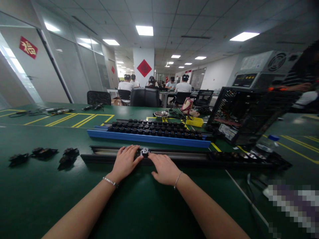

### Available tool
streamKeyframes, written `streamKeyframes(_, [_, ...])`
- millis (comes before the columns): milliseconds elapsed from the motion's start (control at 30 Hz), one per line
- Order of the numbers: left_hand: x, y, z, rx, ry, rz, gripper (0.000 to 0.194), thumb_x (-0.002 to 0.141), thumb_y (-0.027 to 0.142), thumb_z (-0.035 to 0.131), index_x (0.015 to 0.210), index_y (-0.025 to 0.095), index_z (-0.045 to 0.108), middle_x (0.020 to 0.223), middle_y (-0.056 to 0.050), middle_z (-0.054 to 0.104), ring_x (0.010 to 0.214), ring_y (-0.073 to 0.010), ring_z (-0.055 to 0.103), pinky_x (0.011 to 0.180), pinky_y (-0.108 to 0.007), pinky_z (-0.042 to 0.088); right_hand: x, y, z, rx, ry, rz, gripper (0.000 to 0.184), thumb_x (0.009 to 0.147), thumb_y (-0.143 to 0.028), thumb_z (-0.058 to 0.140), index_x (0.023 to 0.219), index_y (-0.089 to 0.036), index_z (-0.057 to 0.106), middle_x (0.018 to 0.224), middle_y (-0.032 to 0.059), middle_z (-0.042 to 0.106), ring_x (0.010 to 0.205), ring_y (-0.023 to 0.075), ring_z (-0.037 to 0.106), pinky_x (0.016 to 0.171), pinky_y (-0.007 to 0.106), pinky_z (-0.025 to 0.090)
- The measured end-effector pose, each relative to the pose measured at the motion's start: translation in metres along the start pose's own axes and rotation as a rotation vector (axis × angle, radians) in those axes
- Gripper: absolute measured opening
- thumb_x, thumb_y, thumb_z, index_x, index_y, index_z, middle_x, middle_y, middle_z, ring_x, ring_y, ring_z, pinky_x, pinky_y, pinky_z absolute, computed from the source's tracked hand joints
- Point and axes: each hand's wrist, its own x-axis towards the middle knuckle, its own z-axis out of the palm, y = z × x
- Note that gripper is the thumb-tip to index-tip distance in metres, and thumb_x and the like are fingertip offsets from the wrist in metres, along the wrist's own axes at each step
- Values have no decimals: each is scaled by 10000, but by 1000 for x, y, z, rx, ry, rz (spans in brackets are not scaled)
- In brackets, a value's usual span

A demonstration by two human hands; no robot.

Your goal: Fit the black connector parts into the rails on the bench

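Note:
A small black-and-silver component (pixel 145 151) sits in the long black channel rail (pixel 184 156) lying across the table. My left hand (pixel 126 161) rests over the rail just left of this part, fingers stretched to the far edge and thumb apart in front. From the other side, my right hand (pixel 165 167) reaches in with its index fingertip at or against the part. Its thumb is spread toward me, below the rail. Several similar black parts (pixel 231 156) sit in the rail's right end. The fingertips partly cover the component's sides.
Behind the rail, a blue rail (pixel 149 136) fronts rows of black parts. Loose black parts (pixel 68 157) lie at the left. A metal bowl (pixel 161 114), a yellow bin (pixel 194 121), an opened computer case (pixel 239 113) and a blue-capped bottle (pixel 267 144) stand beyond. Several people sit farther back.

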Motion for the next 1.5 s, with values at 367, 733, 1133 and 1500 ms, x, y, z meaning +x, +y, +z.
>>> streamKeyframes(367, [0, 1, 0, 15, 7, -7, 459, 871, 493, 343, 1212, 225, 495, 1224, -76, 587, 1154, -233, 499, 1002, -447, 270, 2, -7, 5, -38, 18, -27, 646, 707, -266, 528, 1322, -216, 337, 1419, 62, 353, 1198, 251, 371, 999, 430, 252])
streamKeyframes(733, [1, 1, 2, 8, 30, -15, 445, 870, 484, 358, 1200, 220, 498, 1197, -73, 602, 1139, -229, 510, 998, -446, 259, 3, -9, 7, -75, 12, -29, 668, 716, -270, 520, 1346, -212, 307, 1427, 55, 341, 1196, 242, 363, 999, 427, 245])
streamKeyframes(1133, [2, 3, 0, -21, 30, -51, 380, 855, 471, 396, 1134, 268, 553, 1179, -42, 616, 1125, -225, 517, 1004, -441, 254, 4, -10, 10, -127, 36, -19, 669, 718, -277, 506, 1351, -212, 300, 1433, 40, 334, 1126, 251, 399, 953, 423, 271])
streamKeyframes(1500, [4, 5, 1, -37, 28, -100, 384, 863, 470, 388, 1147, 259, 536, 1156, -45, 627, 1119, -212, 522, 988, -427, 272, 7, -13, 14, -166, 50, -19, 670, 716, -284, 505, 1351, -197, 308, 1427, 37, 346, 1052, 248, 423, 924, 410, 292])
